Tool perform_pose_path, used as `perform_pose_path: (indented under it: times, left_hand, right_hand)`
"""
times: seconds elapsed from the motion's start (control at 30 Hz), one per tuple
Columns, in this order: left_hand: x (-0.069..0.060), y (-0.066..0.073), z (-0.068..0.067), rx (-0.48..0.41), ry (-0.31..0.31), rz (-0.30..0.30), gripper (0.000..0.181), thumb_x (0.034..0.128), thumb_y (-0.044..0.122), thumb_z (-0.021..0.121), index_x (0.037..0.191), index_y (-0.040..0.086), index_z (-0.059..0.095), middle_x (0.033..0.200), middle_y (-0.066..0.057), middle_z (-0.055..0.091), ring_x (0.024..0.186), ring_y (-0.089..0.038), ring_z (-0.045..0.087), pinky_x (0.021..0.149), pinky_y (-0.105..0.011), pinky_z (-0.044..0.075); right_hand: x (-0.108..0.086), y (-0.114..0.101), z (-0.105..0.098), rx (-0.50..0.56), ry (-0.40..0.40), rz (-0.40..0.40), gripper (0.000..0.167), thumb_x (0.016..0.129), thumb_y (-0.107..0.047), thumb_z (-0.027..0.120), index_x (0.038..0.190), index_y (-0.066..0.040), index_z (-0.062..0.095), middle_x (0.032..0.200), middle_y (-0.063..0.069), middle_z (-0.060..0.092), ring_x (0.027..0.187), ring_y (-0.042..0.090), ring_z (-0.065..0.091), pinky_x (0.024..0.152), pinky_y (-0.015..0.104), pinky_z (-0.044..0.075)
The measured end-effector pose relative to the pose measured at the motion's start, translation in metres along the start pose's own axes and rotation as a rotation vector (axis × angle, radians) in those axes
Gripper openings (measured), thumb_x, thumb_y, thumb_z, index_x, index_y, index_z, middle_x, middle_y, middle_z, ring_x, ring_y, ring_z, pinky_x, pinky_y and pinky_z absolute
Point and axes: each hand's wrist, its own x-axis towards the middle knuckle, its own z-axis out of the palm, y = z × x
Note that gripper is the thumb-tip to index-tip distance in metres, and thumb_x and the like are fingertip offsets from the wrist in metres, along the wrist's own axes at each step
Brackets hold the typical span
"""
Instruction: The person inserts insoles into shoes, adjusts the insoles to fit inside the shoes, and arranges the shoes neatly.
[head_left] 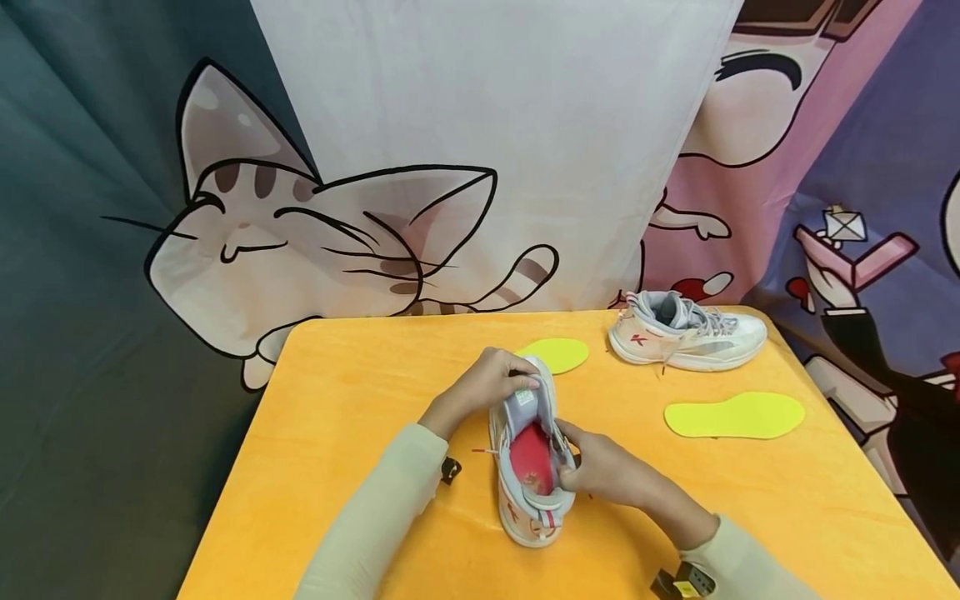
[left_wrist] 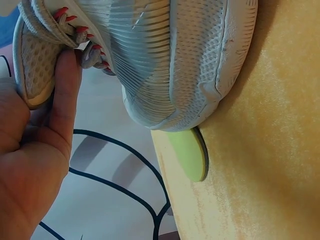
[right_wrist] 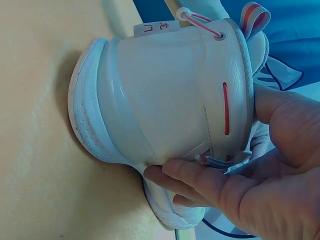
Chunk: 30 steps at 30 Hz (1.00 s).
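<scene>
A white-grey sneaker [head_left: 517,508] stands on the yellow table, heel toward me, with a red insole [head_left: 531,458] showing inside. My left hand [head_left: 491,379] pinches the sneaker's tongue [left_wrist: 37,70] between thumb and fingers and holds it up, away from the opening. On the shoe's right side, my right hand [head_left: 603,467] grips the collar, thumb at the inner edge and fingers along the outer wall. The right wrist view shows the white heel side [right_wrist: 165,90] and those fingers beneath the collar. The toe of the shoe [left_wrist: 200,65] fills the left wrist view.
A second white sneaker [head_left: 686,333] stands at the back right of the yellow table [head_left: 360,400]. One yellow-green insole [head_left: 735,415] lies in front of it; another yellow-green insole [head_left: 562,354] lies beyond the held shoe. Behind the table hangs a cartoon-printed cloth [head_left: 480,100].
</scene>
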Motion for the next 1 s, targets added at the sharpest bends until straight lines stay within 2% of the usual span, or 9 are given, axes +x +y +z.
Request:
perform_pose_path:
  times: [0.2,0.33,0.43,0.6,0.7,0.77,0.83,0.93,1.0]
  left_hand:
    - [-0.001,0.002,-0.001,-0.012,-0.010,-0.009,0.015,0.0955,0.018,0.075,0.106,0.011,0.083,0.102,-0.001,0.080,0.092,-0.009,0.070,0.083,-0.021,0.057]
    - [-0.003,0.003,-0.002,-0.011,-0.016,-0.007,0.014,0.0955,0.019,0.075,0.104,0.011,0.083,0.099,0.000,0.079,0.088,-0.007,0.068,0.079,-0.020,0.056]
    - [-0.005,0.005,-0.003,-0.016,-0.019,-0.006,0.012,0.0953,0.020,0.076,0.102,0.012,0.082,0.096,0.002,0.078,0.085,-0.008,0.066,0.076,-0.019,0.054]
    - [-0.010,0.004,-0.003,-0.039,-0.004,-0.006,0.010,0.0950,0.021,0.076,0.097,0.012,0.079,0.086,0.003,0.074,0.075,-0.007,0.059,0.068,-0.019,0.050]
    - [-0.014,0.004,-0.004,-0.037,0.009,0.000,0.011,0.0948,0.022,0.077,0.096,0.012,0.077,0.082,0.004,0.072,0.073,-0.007,0.056,0.065,-0.019,0.048]
    - [-0.017,0.006,-0.005,-0.030,0.014,0.005,0.011,0.0948,0.023,0.077,0.097,0.012,0.076,0.082,0.005,0.072,0.073,-0.007,0.057,0.065,-0.019,0.049]
    - [-0.021,0.008,-0.006,-0.026,0.018,0.001,0.012,0.0942,0.024,0.078,0.098,0.013,0.076,0.083,0.005,0.072,0.074,-0.007,0.059,0.066,-0.019,0.050]
    - [-0.028,0.010,-0.009,-0.029,0.021,-0.015,0.017,0.0935,0.028,0.078,0.103,0.014,0.075,0.086,0.006,0.071,0.077,-0.008,0.062,0.068,-0.020,0.053]
    - [-0.034,0.010,-0.010,-0.034,0.026,-0.033,0.024,0.0935,0.033,0.078,0.109,0.015,0.075,0.092,0.006,0.071,0.081,-0.008,0.063,0.070,-0.022,0.054]
  right_hand:
    - [0.000,0.001,0.001,0.044,-0.010,0.018,0.085,0.084,-0.009,0.065,0.159,0.007,0.027,0.067,0.000,0.051,0.054,0.013,0.048,0.050,0.026,0.041]
    - [0.001,0.003,0.001,0.052,-0.006,0.008,0.084,0.084,-0.010,0.065,0.158,0.007,0.029,0.090,0.009,0.063,0.064,0.016,0.054,0.054,0.026,0.043]
    - [0.000,0.005,0.001,0.054,-0.003,-0.013,0.083,0.086,-0.011,0.066,0.158,0.007,0.029,0.102,0.011,0.063,0.068,0.017,0.057,0.056,0.026,0.043]
    - [0.000,0.009,0.002,0.078,-0.015,-0.019,0.079,0.092,-0.016,0.065,0.160,0.003,0.028,0.075,0.002,0.052,0.059,0.013,0.049,0.054,0.025,0.041]
    - [-0.001,0.011,0.002,0.094,-0.013,-0.016,0.076,0.096,-0.018,0.065,0.160,0.000,0.029,0.074,0.001,0.050,0.058,0.012,0.048,0.054,0.025,0.041]
    - [-0.002,0.011,0.002,0.105,-0.006,-0.018,0.075,0.097,-0.020,0.066,0.160,0.000,0.030,0.085,0.007,0.059,0.063,0.014,0.054,0.056,0.026,0.043]
    - [-0.003,0.011,0.002,0.114,0.000,-0.018,0.075,0.098,-0.022,0.066,0.159,0.001,0.030,0.107,0.015,0.065,0.073,0.017,0.061,0.060,0.027,0.047]
    - [-0.004,0.011,0.001,0.114,0.009,-0.019,0.074,0.099,-0.026,0.066,0.158,0.002,0.032,0.136,0.022,0.060,0.091,0.020,0.069,0.070,0.029,0.052]
    - [-0.004,0.011,0.000,0.120,0.003,-0.008,0.073,0.101,-0.029,0.064,0.159,0.000,0.031,0.140,0.024,0.059,0.097,0.021,0.070,0.072,0.031,0.054]
